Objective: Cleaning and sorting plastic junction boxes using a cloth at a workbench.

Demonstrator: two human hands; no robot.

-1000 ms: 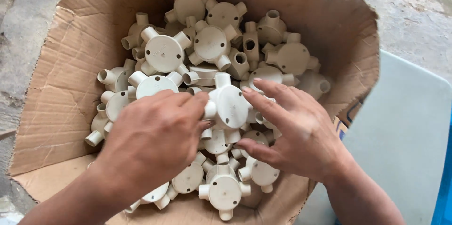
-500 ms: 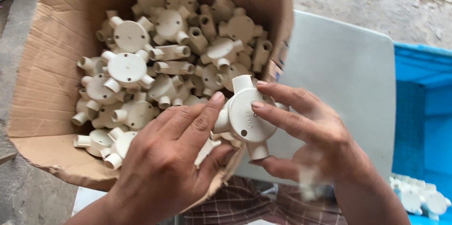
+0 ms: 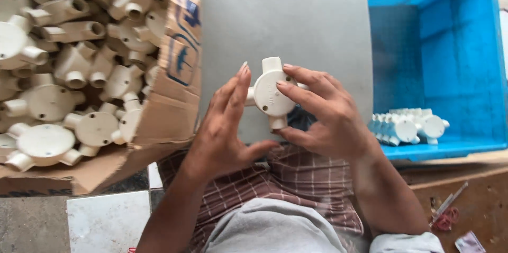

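Both hands hold one cream junction box [image 3: 273, 93] over the grey board [image 3: 296, 15], between the carton and the crate. The right hand [image 3: 324, 118] pinches it, fingers on the round lid and thumb under the lower spout, while the left hand [image 3: 225, 120] has its fingers straight, pressed against the box's left side. The cardboard carton [image 3: 177, 73] on the left is heaped with the same fittings; the blue crate [image 3: 439, 46] on the right holds a few.

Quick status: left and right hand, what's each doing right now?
Left hand: open, fingertips against the white round junction box.
Right hand: closed around the junction box, holding it over the grey board.
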